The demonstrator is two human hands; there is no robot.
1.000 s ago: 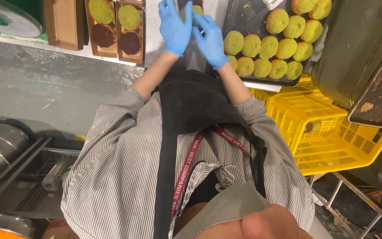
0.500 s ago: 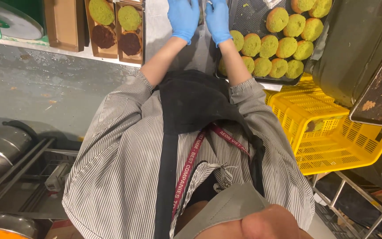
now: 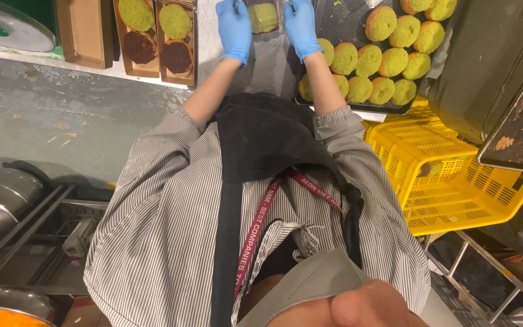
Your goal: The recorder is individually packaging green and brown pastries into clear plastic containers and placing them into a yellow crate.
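Blue-gloved, the left hand [image 3: 234, 27] and right hand [image 3: 301, 24] are closing on either side of a clear packet [image 3: 263, 17] holding a green bun. It is sitting at the far counter edge, left of the dark tray [image 3: 346, 24] of green buns [image 3: 382, 60].

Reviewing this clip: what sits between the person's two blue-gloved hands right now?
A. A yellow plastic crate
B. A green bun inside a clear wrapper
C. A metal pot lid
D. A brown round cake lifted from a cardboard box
B: the left hand and right hand hold the sides of a clear wrapper with a green bun inside, beside the dark tray of green buns.
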